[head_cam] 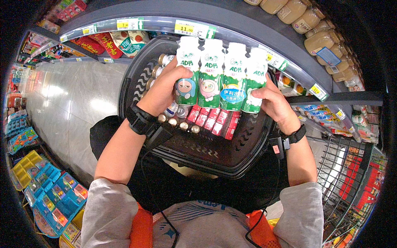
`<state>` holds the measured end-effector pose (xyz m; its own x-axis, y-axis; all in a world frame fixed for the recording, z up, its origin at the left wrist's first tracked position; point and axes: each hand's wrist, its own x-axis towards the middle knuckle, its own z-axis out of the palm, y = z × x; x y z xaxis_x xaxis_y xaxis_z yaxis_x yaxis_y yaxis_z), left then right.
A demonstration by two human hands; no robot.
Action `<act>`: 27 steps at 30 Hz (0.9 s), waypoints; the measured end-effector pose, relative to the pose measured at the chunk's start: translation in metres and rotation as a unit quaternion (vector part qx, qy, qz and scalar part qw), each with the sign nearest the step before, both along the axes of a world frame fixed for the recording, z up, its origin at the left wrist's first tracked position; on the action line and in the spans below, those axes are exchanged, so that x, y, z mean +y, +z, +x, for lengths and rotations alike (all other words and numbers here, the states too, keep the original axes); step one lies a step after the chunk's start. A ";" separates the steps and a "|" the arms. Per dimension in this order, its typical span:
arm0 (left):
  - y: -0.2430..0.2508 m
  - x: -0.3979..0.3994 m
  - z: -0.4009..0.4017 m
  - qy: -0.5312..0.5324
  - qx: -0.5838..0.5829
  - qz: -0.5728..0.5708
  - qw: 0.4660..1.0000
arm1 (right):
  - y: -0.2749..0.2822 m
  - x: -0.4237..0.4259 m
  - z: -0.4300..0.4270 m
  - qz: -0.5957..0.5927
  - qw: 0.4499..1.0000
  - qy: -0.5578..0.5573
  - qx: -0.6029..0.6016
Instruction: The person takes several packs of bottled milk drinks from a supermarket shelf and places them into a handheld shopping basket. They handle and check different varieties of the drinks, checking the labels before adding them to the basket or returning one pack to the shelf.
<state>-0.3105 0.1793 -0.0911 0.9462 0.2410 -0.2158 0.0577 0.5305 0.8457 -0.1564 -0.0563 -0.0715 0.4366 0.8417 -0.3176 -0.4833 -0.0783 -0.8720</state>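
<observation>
Between my two hands is a pack of several green-and-white milk drink bottles (211,74), side by side with white caps up and cartoon figures on their sleeves. My left hand (162,85) grips its left end, thumb across the front. On the right end my right hand (276,100) has its thumb pressed on the last bottle. Under the pack stands a black plastic shopping basket (198,155). Inside it lie red-and-white packs (214,121) and small bottles with gold caps (184,125); the held pack hides part of them.
A grey store shelf (217,12) with price tags arcs behind the basket. Jars (319,40) stand at upper right, bagged goods (108,45) at upper left. A wire rack (338,173) is at right, blue divided trays (59,198) at lower left. Tiled floor (77,102) shows left.
</observation>
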 end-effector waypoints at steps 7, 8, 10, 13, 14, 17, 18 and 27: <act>-0.001 0.000 0.000 0.000 0.003 0.005 1.000 | 0.000 0.000 -0.001 -0.001 1.000 -0.005 0.001; -0.001 0.000 0.000 0.000 0.003 0.005 1.000 | 0.000 0.000 -0.001 0.001 1.000 -0.003 0.001; -0.002 0.001 0.001 0.001 0.002 -0.004 1.000 | 0.000 0.000 -0.001 0.003 1.000 -0.001 0.001; -0.002 0.001 0.001 0.002 -0.002 0.001 1.000 | 0.003 0.000 -0.001 -0.006 1.000 -0.003 -0.001; -0.002 0.000 0.002 0.001 -0.003 0.001 1.000 | 0.004 0.000 -0.001 -0.004 1.000 -0.003 0.000; -0.004 0.001 0.000 0.000 0.000 -0.002 1.000 | 0.002 0.002 -0.002 -0.003 1.000 0.000 -0.006; -0.002 0.001 0.000 0.003 0.004 -0.009 1.000 | 0.002 0.002 -0.002 -0.007 1.000 0.002 -0.016; 0.004 -0.003 0.001 -0.037 0.029 0.106 0.993 | -0.005 0.005 -0.004 -0.028 0.996 -0.015 -0.083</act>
